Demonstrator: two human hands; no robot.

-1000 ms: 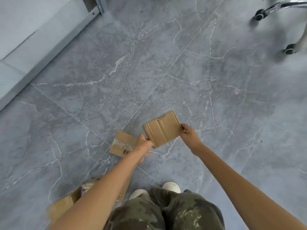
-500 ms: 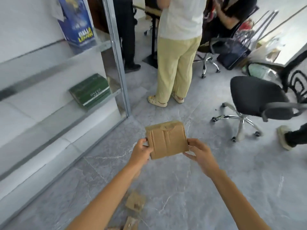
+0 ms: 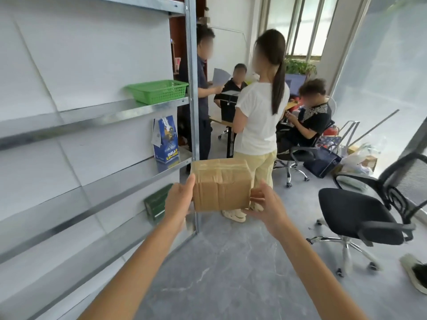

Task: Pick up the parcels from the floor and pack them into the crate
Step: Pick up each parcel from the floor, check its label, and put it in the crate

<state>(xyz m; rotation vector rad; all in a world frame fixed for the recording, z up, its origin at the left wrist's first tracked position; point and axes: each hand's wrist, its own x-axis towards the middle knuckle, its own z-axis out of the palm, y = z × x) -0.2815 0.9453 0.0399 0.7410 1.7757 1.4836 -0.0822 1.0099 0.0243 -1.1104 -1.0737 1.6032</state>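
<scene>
Hands first: left hand grips the parcel by its left edge, thumb laid up the face; right hand holds the right edge, fingers curled against the side. Parcel is taped brown cardboard, held up in the air in front of me. Step in hand, I judge: carry to crate. Crate not positively identified; green basket on the metal shelf ahead-left is likeliest. Next move: raise parcel, lower it in flat.
</scene>
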